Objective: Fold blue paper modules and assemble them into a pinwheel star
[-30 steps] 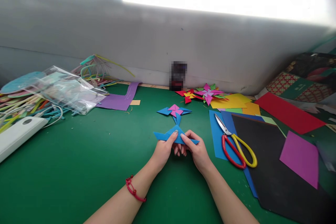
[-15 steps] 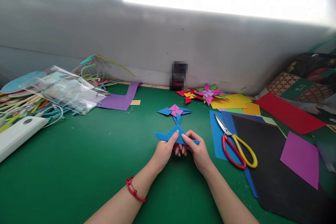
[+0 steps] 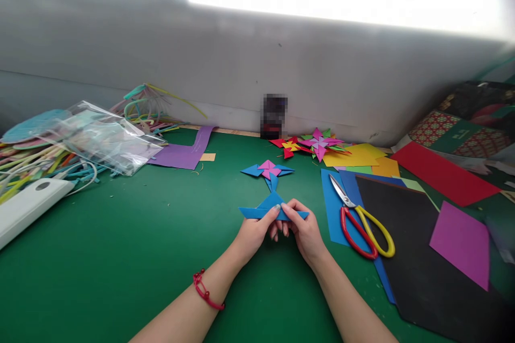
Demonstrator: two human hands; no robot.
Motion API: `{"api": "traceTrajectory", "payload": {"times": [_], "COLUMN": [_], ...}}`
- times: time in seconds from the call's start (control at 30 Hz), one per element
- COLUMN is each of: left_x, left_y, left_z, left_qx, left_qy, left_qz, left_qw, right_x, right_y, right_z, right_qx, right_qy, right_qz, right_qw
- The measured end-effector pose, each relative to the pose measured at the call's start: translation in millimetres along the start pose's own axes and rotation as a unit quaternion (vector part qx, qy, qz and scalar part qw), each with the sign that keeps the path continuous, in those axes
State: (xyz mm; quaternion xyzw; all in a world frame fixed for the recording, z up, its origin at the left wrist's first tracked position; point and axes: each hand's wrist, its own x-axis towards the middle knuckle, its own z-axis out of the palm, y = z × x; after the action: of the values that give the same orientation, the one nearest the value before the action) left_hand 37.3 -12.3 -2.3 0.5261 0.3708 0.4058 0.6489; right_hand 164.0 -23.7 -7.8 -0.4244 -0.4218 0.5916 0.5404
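Note:
A folded blue paper (image 3: 251,213) is held between both hands, a triangle peak standing above a long pointed band. My left hand (image 3: 254,233) pinches its middle, thumb on the front face. My right hand (image 3: 304,226) grips it just to the right, the thumb also pressed on the front. Fingers of both hands curl beneath the paper, partly hidden. Just beyond the peak lies a folded star (image 3: 269,169) with a pink centre and blue points.
Scissors (image 3: 354,214) lie on blue sheets and a black board (image 3: 418,257) at right. Folded stars (image 3: 319,142) and yellow paper (image 3: 354,156) are at the back. On the left are purple paper (image 3: 177,155), a plastic bag (image 3: 116,139) and a white device (image 3: 36,206).
The blue paper has shifted slightly right and its left end sits a little lower. Both thumbs have moved slightly right along the fold.

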Motion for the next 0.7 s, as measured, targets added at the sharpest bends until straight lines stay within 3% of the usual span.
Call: {"api": "traceTrajectory", "payload": {"times": [0.7], "left_x": [-0.9], "left_y": [-0.6], "left_z": [0.1], "left_qx": [-0.032], "left_qy": [0.027], "left_qz": [-0.05], "left_qw": [0.998], "right_x": [-1.5], "right_y": [0.0], "right_z": [0.8], "right_qx": [-0.048], "right_qy": [0.007], "right_qz": [-0.017], "right_qw": [0.999]}}
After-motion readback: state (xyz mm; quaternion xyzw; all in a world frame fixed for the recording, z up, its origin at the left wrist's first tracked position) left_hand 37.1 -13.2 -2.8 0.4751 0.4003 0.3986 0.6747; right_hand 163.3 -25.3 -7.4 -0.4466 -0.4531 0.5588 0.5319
